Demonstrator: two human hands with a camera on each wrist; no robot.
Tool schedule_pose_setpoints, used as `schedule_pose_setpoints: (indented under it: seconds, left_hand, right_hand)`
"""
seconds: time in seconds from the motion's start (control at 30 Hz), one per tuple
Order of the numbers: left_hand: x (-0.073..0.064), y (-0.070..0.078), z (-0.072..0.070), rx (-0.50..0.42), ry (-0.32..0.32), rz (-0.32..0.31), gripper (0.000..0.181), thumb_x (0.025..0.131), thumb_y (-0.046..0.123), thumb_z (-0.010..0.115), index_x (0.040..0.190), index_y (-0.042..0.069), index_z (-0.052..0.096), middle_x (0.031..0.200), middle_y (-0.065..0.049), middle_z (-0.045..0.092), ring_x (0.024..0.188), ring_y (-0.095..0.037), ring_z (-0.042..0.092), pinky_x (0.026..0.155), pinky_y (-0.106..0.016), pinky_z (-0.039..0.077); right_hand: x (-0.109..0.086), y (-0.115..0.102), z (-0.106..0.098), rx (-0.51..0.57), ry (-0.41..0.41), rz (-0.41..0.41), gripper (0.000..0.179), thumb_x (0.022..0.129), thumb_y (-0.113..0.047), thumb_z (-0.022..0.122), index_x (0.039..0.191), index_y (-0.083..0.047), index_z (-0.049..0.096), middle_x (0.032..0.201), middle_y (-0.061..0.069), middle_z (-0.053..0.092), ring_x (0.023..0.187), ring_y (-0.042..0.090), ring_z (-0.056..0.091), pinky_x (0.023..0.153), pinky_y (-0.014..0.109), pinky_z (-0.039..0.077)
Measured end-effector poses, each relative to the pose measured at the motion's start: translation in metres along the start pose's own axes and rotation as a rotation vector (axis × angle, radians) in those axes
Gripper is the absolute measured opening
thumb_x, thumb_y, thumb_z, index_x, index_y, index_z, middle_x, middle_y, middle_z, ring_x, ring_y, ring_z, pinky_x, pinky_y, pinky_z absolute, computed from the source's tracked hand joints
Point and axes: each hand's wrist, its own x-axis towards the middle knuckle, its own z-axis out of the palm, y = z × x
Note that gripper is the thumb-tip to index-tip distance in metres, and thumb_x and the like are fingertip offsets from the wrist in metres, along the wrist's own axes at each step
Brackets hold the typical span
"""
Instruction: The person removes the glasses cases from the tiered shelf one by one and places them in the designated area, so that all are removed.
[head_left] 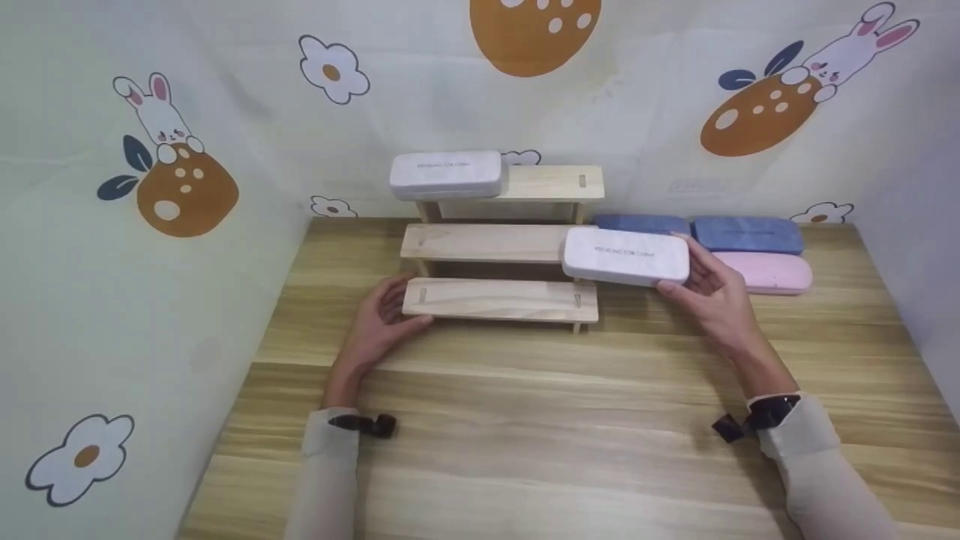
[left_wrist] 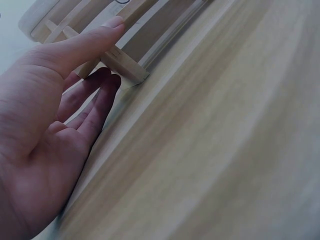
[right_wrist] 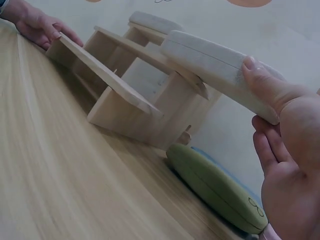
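My right hand (head_left: 716, 300) grips a white glasses case (head_left: 626, 256) by its right end, thumb on the front side and fingers behind. The case is held up off the table and overlaps the right end of the middle step of a three-step wooden display rack (head_left: 499, 300). At the rack's left end, my left hand (head_left: 379, 322) holds the lowest step, its thumb (left_wrist: 100, 40) along the front edge and its fingers curled by the side support. Another white glasses case (head_left: 446, 174) lies on the left half of the top step.
Right of the rack lie two blue glasses cases (head_left: 748, 235) and a pink one (head_left: 772, 271). A green glasses case (right_wrist: 215, 185) shows beside the rack in the right wrist view; the held case hides it from the head view. A patterned cloth wall (head_left: 420, 90) stands behind.
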Motion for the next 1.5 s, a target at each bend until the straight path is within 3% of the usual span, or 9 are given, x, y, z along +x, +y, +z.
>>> schedule_pose_setpoints:
  seconds: [0.37, 0.77, 0.87, 1.17, 1.5]
  left_hand:
    - [0.001, -0.001, -0.001, -0.014, -0.005, -0.003, 0.090, 0.084, 0.018, 0.096, 0.160, 0.010, 0.048, 0.154, -0.010, 0.063, 0.142, -0.026, 0.061, 0.119, -0.029, 0.053]
    - [0.001, -0.001, 0.000, -0.021, -0.002, 0.015, 0.088, 0.085, 0.015, 0.095, 0.159, 0.007, 0.049, 0.150, -0.009, 0.065, 0.140, -0.025, 0.062, 0.118, -0.028, 0.053]
    - [0.001, -0.001, 0.001, -0.026, -0.004, 0.015, 0.088, 0.085, 0.014, 0.095, 0.159, 0.006, 0.049, 0.151, -0.011, 0.064, 0.141, -0.027, 0.061, 0.118, -0.028, 0.053]
    - [0.001, 0.000, 0.001, -0.012, -0.004, 0.006, 0.089, 0.084, 0.018, 0.096, 0.159, 0.009, 0.049, 0.152, -0.007, 0.064, 0.142, -0.025, 0.061, 0.119, -0.029, 0.052]
    - [-0.001, -0.002, 0.000, -0.015, 0.003, -0.008, 0.088, 0.085, 0.020, 0.096, 0.159, 0.012, 0.050, 0.153, -0.009, 0.063, 0.144, -0.025, 0.059, 0.119, -0.027, 0.051]
  right_hand:
    - [-0.018, -0.004, -0.019, -0.004, 0.007, 0.029, 0.081, 0.094, 0.013, 0.075, 0.164, 0.004, 0.037, 0.171, 0.018, 0.043, 0.143, 0.005, 0.059, 0.117, 0.018, 0.050]
    - [-0.027, -0.003, -0.031, 0.045, 0.014, 0.003, 0.078, 0.093, 0.020, 0.070, 0.163, 0.005, 0.040, 0.166, 0.014, 0.052, 0.141, 0.010, 0.061, 0.114, 0.021, 0.053]
    - [-0.029, -0.003, -0.033, 0.052, 0.007, 0.011, 0.078, 0.094, 0.019, 0.070, 0.164, 0.004, 0.040, 0.164, 0.008, 0.056, 0.141, 0.010, 0.061, 0.113, 0.021, 0.054]
    - [-0.037, -0.004, -0.043, 0.036, -0.010, 0.018, 0.079, 0.094, 0.019, 0.069, 0.164, 0.007, 0.035, 0.164, 0.007, 0.055, 0.140, 0.009, 0.062, 0.113, 0.020, 0.054]
    - [-0.050, 0.003, -0.051, 0.076, -0.017, 0.030, 0.078, 0.093, 0.024, 0.065, 0.164, 0.008, 0.036, 0.154, -0.004, 0.065, 0.132, 0.010, 0.068, 0.109, 0.021, 0.056]
